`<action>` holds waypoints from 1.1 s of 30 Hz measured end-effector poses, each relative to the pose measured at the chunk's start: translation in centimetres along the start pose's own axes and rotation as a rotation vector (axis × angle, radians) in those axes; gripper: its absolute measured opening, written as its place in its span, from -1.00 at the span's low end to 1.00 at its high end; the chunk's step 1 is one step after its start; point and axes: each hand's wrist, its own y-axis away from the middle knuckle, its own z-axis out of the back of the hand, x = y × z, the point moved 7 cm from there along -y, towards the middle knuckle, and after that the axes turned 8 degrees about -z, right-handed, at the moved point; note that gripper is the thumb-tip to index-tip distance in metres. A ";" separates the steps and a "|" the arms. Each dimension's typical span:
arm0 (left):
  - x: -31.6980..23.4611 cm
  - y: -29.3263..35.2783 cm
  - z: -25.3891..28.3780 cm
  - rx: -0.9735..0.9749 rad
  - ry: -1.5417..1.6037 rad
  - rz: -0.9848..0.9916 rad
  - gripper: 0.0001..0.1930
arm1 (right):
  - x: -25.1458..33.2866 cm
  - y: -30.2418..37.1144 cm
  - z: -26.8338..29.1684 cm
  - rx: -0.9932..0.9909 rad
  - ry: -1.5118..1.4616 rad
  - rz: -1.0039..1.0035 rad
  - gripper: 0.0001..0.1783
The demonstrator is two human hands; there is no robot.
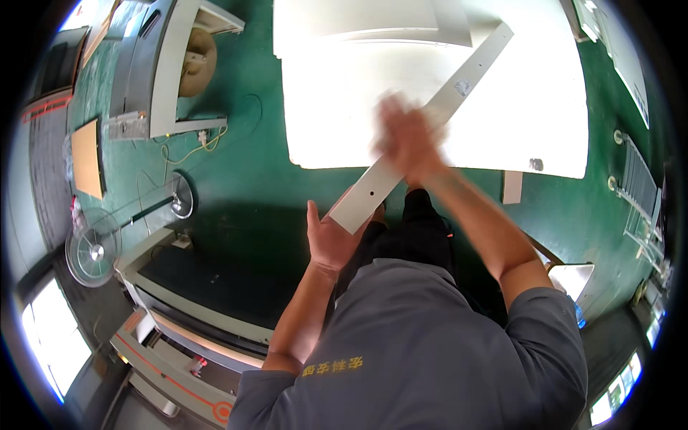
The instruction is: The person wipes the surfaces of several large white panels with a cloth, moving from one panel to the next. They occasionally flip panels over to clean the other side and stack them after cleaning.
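Observation:
A long, narrow white board (pixel 451 98) with small round holes and a little label runs diagonally from the far right of the white worktable (pixel 337 107) toward me. Its near end juts past the table's front edge. My left hand (pixel 333 240) supports that end from below, thumb stretched out to the side and fingers mostly hidden under the board. Over the middle of the board is my right hand (pixel 408 136), smeared by motion; whether its fingers are closed or only touch the surface does not show.
Flat white panels (pixel 380 18) lie on the table's far part. To the left are a floor fan (pixel 97 251), a grey cabinet-like machine (pixel 143 72) and a cable on the green floor. Another long machine (pixel 208 294) stands near my left side. A wire rack (pixel 638 179) is at right.

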 end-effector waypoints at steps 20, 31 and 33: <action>-5.1 12.1 13.1 -0.405 -0.338 -0.136 -0.47 | 13.8 7.4 -7.4 0.376 -0.004 0.379 -0.06; -12.6 21.9 15.6 -0.618 -0.764 -0.400 -0.31 | -18.9 -1.5 -4.9 0.243 0.176 -0.206 -0.04; -13.6 23.6 15.8 -0.666 -0.788 -0.431 -0.32 | -27.1 -3.4 -2.4 0.194 0.298 -0.496 -0.03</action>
